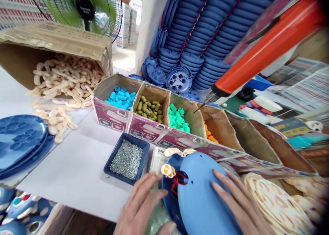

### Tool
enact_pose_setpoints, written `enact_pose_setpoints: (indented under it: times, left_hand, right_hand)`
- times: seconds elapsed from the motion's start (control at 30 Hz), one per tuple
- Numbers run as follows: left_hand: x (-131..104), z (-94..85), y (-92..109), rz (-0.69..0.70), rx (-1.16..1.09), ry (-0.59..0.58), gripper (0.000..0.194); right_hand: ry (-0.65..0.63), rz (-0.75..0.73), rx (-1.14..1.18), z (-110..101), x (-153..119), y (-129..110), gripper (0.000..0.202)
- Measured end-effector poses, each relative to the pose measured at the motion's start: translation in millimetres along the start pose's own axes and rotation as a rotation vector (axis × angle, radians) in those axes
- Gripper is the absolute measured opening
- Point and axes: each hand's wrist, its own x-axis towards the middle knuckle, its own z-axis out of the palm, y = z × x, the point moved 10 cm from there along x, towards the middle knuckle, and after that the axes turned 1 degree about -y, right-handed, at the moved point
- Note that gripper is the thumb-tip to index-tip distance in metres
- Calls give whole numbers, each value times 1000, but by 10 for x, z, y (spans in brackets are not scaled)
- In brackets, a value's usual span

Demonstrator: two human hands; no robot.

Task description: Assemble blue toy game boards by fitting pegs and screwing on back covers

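Observation:
In the head view, a light blue oval plastic cover (pixel 203 194) lies askew over a dark blue plastic shell (pixel 168 200), leaving the shell's left side exposed. Red parts (pixel 177 183) show in the gap. A cream plastic piece with an orange centre (pixel 168 171) sticks out at the left rim, and another cream piece (pixel 180 152) at the top. My left hand (pixel 144 207) is at the shell's left edge, fingers apart, fingertips by the cream piece. My right hand (pixel 239 200) holds the cover from the right, its fingers across the top.
An orange electric screwdriver (pixel 262 50) hangs tip-down above the divided cardboard box (pixel 151 132) of coloured caps. A screw tray (pixel 109 164) sits nearby. Cream curved parts (pixel 69 77) spill from a carton (pixel 77 36). Blue shells (pixel 23 135) lie left; cream discs (pixel 277 204) lie right.

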Motion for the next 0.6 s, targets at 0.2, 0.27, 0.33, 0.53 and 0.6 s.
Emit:
enact_pose_setpoints:
  times: [0.2, 0.27, 0.33, 0.53, 0.6]
  left_hand:
    - [26, 67, 82, 237, 307, 51, 34]
    - [36, 55, 100, 246, 336, 76, 31]
    - [32, 45, 100, 251, 347, 91, 33]
    - [10, 44, 55, 234, 345, 94, 56]
    - [14, 49, 45, 221, 342, 87, 55]
  right_hand:
    - [-150, -84, -23, 197, 86, 50, 79]
    - [-161, -105, -16, 210, 125, 29, 77]
    - [-163, -123, -14, 213, 166, 8, 78]
    - [-197, -155, -38, 267, 232, 2, 78]
    - [-201, -165, -42, 278, 239, 8, 75]
